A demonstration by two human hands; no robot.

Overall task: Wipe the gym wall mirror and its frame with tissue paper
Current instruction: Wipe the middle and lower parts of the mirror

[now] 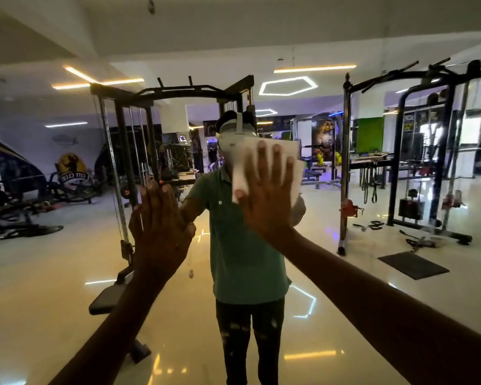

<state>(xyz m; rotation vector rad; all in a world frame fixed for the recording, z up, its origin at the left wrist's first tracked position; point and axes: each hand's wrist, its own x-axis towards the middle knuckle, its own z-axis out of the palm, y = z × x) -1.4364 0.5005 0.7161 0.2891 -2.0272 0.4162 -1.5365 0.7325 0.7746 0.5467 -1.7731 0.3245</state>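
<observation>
Mirror [67, 273] reflects cable racks [128, 151]; right hand [267, 195] flattens tissue [288, 154].

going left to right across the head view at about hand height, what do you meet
reflected exercise bikes → reflected cable machine → left hand flat on the mirror → right hand pressing tissue paper to the glass → reflected pull-up rack

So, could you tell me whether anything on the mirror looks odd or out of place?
A small smudge sits on the mirror, below the left hand. The right hand presses the tissue higher up.
</observation>
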